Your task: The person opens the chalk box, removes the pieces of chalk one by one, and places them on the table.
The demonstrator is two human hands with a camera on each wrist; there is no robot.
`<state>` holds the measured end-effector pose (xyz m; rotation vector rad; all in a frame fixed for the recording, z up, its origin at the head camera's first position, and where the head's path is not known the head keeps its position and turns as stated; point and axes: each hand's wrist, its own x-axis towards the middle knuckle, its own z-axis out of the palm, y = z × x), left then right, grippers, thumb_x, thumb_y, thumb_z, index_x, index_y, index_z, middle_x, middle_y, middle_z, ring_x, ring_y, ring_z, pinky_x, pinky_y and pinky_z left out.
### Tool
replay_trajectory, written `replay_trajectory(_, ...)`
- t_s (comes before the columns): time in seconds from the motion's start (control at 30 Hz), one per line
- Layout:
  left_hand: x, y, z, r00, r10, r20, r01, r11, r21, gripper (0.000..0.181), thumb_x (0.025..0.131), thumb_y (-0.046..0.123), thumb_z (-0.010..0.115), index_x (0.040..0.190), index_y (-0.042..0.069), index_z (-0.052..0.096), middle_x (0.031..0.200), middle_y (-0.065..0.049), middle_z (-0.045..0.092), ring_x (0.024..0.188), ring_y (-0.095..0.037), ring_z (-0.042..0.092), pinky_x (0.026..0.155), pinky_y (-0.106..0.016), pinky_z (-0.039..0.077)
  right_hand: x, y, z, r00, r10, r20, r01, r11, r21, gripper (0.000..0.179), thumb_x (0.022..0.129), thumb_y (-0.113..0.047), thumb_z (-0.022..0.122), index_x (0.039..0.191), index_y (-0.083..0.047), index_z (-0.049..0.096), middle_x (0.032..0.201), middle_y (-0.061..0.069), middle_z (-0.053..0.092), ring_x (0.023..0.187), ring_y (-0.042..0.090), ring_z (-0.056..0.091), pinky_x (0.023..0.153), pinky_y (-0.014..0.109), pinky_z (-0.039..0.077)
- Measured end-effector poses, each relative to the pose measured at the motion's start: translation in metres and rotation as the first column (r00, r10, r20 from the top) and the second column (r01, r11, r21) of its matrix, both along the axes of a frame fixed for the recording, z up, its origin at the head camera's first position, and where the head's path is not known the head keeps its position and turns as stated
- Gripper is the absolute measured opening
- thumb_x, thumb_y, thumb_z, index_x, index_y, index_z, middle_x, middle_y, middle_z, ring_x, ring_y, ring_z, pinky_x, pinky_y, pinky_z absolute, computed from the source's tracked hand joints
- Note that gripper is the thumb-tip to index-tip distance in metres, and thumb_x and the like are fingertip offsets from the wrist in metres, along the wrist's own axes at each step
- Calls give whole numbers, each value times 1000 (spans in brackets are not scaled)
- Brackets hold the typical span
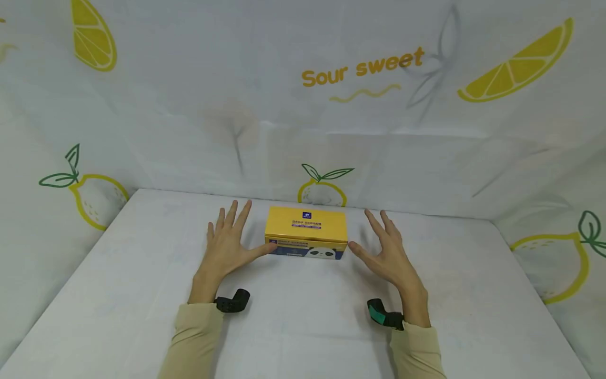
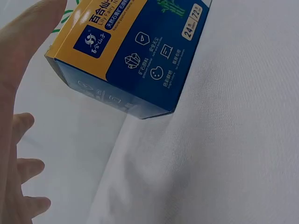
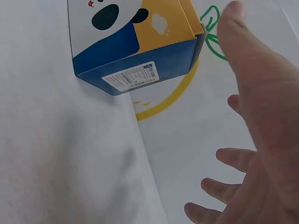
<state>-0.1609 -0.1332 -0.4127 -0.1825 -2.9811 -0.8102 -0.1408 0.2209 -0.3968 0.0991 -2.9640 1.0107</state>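
Note:
A closed yellow and blue cardboard box [image 1: 305,223] with a printed panda face lies on the white-covered table, near its back edge. To its left, my left hand [image 1: 224,247] has its fingers spread, and the thumb overlaps the box's front left corner in the head view; contact cannot be told. On the other side my right hand [image 1: 388,255] is spread too, its thumb tip close to the right end. The left wrist view shows the box's [image 2: 140,56] printed front and blue left end. A white barcode label marks the right end of the box [image 3: 135,70] in the right wrist view.
A white cloth printed with lemons hangs as a backdrop [image 1: 284,142] right behind the table [image 1: 303,316] and along both sides. Black devices are strapped to the left wrist [image 1: 233,301] and right wrist [image 1: 384,315].

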Motion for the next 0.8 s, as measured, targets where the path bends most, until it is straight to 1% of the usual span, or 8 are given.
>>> replay_trajectory(0.13, -1, 5, 0, 999, -32, -37, 34, 998, 60, 114, 76, 70, 74, 166, 30, 15, 173, -15, 13, 158, -49, 12, 123, -74, 10, -1, 0, -4, 999, 24, -38, -26, 998, -61, 89, 90, -42, 76, 162, -23, 30, 172, 21, 8, 156, 52, 14, 113, 80, 25)
replay_trajectory(0.2, -2, 8, -1, 998, -51, -48, 57, 990, 128, 112, 78, 67, 76, 165, 31, 16, 173, -13, 15, 158, -45, 14, 123, -72, 15, -2, -2, -7, 997, 43, -63, -49, 994, -94, 88, 89, -38, 79, 161, -21, 32, 171, 22, 11, 155, 52, 17, 114, 78, 28)
replay_trajectory(0.27, -3, 11, -3, 995, -75, -62, 87, 971, 221, 109, 79, 61, 78, 165, 30, 18, 172, -12, 17, 159, -41, 17, 123, -70, 20, -3, -4, -9, 994, 67, -87, -78, 988, -132, 88, 88, -34, 80, 161, -19, 33, 170, 23, 13, 155, 50, 19, 115, 75, 31)
replay_trajectory(0.33, -4, 14, -5, 991, -101, -83, 122, 942, 314, 107, 80, 54, 80, 164, 28, 21, 172, -10, 20, 159, -38, 19, 122, -69, 25, -4, -7, -11, 991, 83, -106, -99, 982, -164, 87, 88, -31, 81, 160, -19, 34, 170, 22, 16, 156, 47, 20, 115, 72, 34)
replay_trajectory(0.47, -7, 20, -11, 979, -151, -140, 200, 858, 472, 100, 83, 45, 79, 163, 19, 26, 170, -12, 26, 155, -41, 27, 121, -65, 32, -6, -13, -16, 986, 106, -129, -133, 965, -228, 86, 89, -27, 80, 160, -18, 33, 169, 17, 21, 153, 45, 27, 115, 69, 37)
replay_trajectory(0.57, -9, 22, -17, 972, -171, -163, 233, 809, 540, 99, 85, 52, 76, 162, 15, 26, 169, -15, 27, 152, -46, 32, 119, -64, 35, -9, -19, -19, 985, 115, -128, -145, 954, -261, 85, 90, -28, 78, 160, -19, 31, 169, 12, 25, 150, 45, 32, 114, 67, 39)
replay_trajectory(0.67, -11, 23, -23, 965, -190, -178, 259, 770, 583, 101, 86, 59, 73, 162, 13, 25, 169, -18, 25, 151, -49, 31, 119, -65, 34, -11, -26, -21, 988, 114, -103, -139, 948, -286, 83, 92, -31, 76, 161, -23, 29, 169, 9, 27, 151, 45, 33, 114, 64, 41)
replay_trajectory(0.8, -14, 26, -30, 956, -230, -181, 292, 703, 648, 97, 89, 51, 73, 162, 12, 24, 169, -19, 22, 152, -50, 28, 121, -65, 30, -13, -34, -21, 992, 104, -72, -121, 943, -310, 81, 93, -33, 73, 161, -24, 29, 169, 10, 27, 153, 44, 30, 116, 63, 40)
